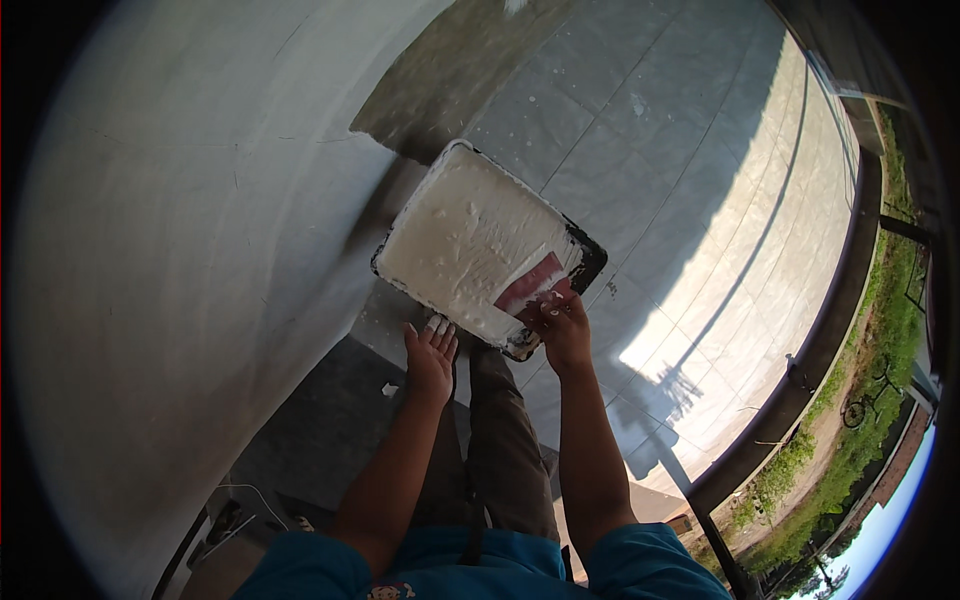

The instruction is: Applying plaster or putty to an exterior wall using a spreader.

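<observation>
A black square tray (592, 250) lies in front of me, its inside coated with thick white paste (460, 225) that also crusts the rim. My right hand (560, 325) is closed around a dark red flat scraper (530, 284), pressed down on the paste near the tray's right corner. White smears show on the scraper blade and on my right fingers. Just off the tray's near left edge, my left hand (432, 358) is open with the palm up and the fingers stretched, white paste on some fingertips. Nothing lies in that palm.
A pale wall (200, 230) rises close on my left, with a darker bare patch (440, 85) further up. Grey floor tiles (640, 150) stretch to the right into a sunlit strip. A dark ledge (740, 465) borders greenery outside. A small white scrap (390, 389) lies beside my left forearm.
</observation>
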`<state>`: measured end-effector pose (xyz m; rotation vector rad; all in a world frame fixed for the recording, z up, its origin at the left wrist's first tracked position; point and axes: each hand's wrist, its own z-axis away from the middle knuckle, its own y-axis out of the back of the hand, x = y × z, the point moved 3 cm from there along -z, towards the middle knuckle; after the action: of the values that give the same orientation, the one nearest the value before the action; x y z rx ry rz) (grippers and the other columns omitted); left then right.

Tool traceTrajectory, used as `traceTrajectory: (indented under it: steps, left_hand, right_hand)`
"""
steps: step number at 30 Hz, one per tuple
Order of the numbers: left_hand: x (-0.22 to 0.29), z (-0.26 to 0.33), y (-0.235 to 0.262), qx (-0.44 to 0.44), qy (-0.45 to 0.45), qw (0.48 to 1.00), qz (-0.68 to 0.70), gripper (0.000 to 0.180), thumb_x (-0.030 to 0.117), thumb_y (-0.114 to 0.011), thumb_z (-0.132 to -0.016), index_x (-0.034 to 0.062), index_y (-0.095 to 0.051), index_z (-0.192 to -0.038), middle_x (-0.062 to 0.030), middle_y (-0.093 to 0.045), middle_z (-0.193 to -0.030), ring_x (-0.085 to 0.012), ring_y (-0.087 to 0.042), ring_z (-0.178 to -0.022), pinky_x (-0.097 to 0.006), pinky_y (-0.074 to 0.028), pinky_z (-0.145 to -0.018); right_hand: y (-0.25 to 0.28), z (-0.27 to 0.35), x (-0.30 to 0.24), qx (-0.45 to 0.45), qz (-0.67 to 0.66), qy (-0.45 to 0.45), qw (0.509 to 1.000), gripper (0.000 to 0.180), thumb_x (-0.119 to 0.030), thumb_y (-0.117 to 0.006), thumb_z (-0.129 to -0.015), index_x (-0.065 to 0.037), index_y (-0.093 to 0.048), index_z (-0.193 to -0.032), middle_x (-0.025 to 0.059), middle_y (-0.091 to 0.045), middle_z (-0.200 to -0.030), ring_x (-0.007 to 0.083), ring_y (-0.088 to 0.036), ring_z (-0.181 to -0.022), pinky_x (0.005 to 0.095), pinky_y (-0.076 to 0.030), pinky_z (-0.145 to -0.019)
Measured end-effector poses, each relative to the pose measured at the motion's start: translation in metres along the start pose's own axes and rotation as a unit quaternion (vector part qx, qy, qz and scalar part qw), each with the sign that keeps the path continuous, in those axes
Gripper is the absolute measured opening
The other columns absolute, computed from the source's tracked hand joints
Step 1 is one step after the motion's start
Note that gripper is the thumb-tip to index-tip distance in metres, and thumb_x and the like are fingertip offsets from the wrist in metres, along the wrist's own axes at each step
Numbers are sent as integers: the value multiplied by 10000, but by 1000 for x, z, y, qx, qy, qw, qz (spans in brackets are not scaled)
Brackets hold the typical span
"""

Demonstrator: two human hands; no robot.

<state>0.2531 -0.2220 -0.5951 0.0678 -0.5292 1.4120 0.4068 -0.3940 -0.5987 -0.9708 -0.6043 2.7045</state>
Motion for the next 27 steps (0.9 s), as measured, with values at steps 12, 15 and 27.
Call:
traceTrajectory:
  steps: [12, 15, 27]
  left_hand:
    - [61, 64, -20, -44, -98, 993, -52, 870, 668, -279, -1003, -42, -326, -1506, -175, -393, -1553, -295, -365, -1448, -421, -215, -1213]
    - [90, 103, -36, -59, -154, 982, -87, 806, 622, -258, -1031, -41, -394, -1470, -166, -467, -1502, -283, -425, -1411, -417, -268, -1194]
    - [292, 336, -136, -106, -602, 740, -279, 618, 418, -319, -1074, -88, -496, -1381, -200, -640, -1256, -198, -587, -1207, -320, -428, -1057]
  right_hand:
    - [-55, 50, -63, -76, -110, -16, 991, 285, 0, -523, -805, -88, -575, -1071, 6, -540, -844, 171, -549, -711, 339, -482, -647]
    - [-62, 67, -78, -132, -137, -28, 981, 412, -1, -471, -757, -76, -561, -1152, -23, -500, -781, 130, -517, -640, 299, -481, -580]
    - [-258, 182, -212, -304, -115, 38, 945, 514, -57, -482, -766, -11, -527, -1276, 93, -613, -1082, 283, -615, -1064, 490, -477, -1031]
